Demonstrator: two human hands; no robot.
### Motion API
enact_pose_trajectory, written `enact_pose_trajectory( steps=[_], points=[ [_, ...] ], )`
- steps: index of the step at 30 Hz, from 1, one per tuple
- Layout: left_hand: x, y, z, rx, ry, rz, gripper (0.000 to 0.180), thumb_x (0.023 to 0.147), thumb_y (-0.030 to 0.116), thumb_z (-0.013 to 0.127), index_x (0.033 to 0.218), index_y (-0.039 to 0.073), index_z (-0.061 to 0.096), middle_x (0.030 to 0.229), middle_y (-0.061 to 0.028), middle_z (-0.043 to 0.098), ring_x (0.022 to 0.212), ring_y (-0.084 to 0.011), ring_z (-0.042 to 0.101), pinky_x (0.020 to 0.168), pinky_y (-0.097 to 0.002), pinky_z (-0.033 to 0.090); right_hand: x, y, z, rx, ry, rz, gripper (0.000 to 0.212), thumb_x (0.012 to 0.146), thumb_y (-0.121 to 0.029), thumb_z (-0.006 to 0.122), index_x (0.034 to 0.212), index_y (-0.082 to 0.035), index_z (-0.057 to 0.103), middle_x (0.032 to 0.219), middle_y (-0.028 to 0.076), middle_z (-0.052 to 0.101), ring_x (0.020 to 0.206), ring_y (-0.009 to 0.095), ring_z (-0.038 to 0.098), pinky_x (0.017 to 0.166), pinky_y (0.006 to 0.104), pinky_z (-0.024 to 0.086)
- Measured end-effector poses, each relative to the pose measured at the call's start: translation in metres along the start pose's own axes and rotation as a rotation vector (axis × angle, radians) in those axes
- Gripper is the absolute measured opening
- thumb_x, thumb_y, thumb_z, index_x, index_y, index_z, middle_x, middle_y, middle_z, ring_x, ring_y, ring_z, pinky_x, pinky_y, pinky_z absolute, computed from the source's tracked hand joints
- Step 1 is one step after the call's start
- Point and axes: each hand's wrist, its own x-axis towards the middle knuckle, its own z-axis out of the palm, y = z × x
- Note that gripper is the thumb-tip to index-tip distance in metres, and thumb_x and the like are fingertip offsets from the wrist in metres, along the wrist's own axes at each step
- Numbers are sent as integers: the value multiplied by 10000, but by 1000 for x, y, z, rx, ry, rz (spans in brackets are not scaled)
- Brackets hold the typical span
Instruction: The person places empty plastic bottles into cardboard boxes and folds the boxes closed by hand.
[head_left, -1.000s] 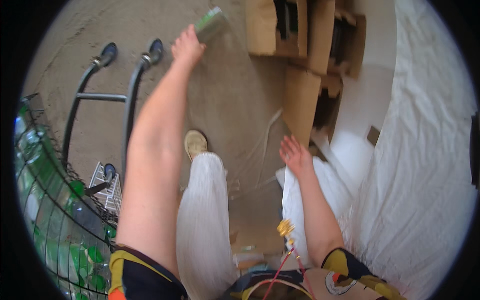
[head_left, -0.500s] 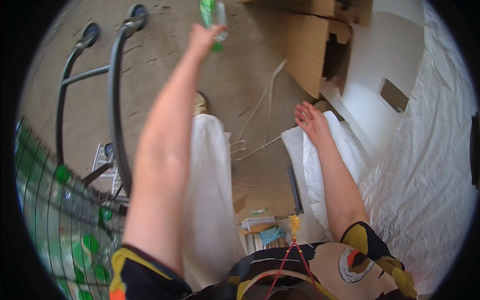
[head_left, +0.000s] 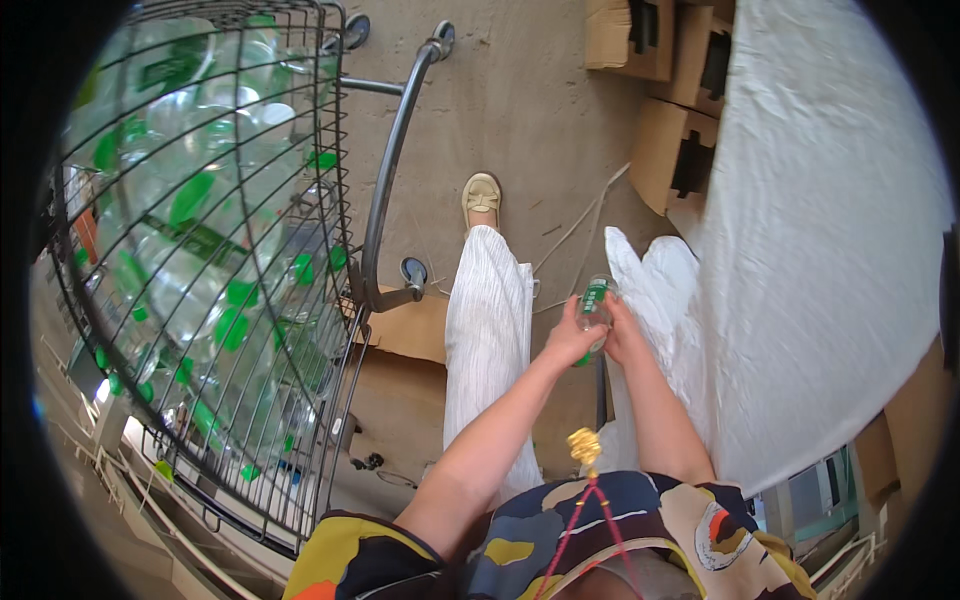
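A small clear plastic bottle [head_left: 597,300] with a green label is held in front of my body, its green cap end toward me. My left hand [head_left: 568,335] grips it from the left, fingers wrapped round its lower part. From the other side my right hand [head_left: 624,332] closes on the same bottle, its fingers partly hidden behind it. To my left stands a black wire cart [head_left: 345,200] filled with several clear plastic bottles [head_left: 185,290] with green caps and labels.
White sheeting [head_left: 830,250] hangs at my right. Cardboard boxes [head_left: 655,150] stand at the far right, near a white strap [head_left: 590,220] on the concrete floor. The cart's grey tubular frame [head_left: 385,190] and wheels reach toward my foot. A flat cardboard piece [head_left: 410,330] lies beside my left leg.
My left hand has come back from far ahead with the bottle, and my right hand has joined it there. The view has turned left, showing more of the cart.
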Motion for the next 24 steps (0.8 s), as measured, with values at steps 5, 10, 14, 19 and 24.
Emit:
enact_pose_trajectory(
  steps=[5,10,14,19,24],
  points=[
    [-101,41,-55,-329,-96,100,850,848,276,699,1529,104,220,1320,-190,532,846,-208,632,536,-302,516,-84,-45,10,117,132,-338,783,921,-354,625,1557,-204,193,1589,93,250,1397,288,337,1074,587,307],
    [-173,83,-105,-188,15,166,802,871,302,681,1526,139,247,1124,-162,590,641,-168,571,512,-294,488,-134,-19,2,-617,568,-563,731,838,-241,674,1492,-130,368,1544,199,323,1444,335,275,1161,404,259],
    [-214,87,-128,-114,35,206,770,877,316,664,1516,139,274,1061,-134,591,614,-151,544,494,-275,468,-154,26,-116,-1261,1019,-925,732,805,-235,689,1451,-46,401,1463,182,450,1386,359,368,1159,427,281],
    [-222,64,-129,-14,71,223,778,862,332,661,1512,128,285,1069,-135,595,607,-155,545,487,-286,465,-201,2,-223,-986,1219,-1187,627,837,-417,648,1374,-121,520,1363,126,563,1297,318,488,1084,438,368],
    [-224,42,-95,36,110,232,795,853,351,665,1510,121,281,1018,-143,592,517,-159,523,458,-298,444,-215,-44,-267,-1124,1033,-969,629,860,-470,583,1398,-155,497,1352,109,577,1257,328,517,1005,459,445]
  ],
)
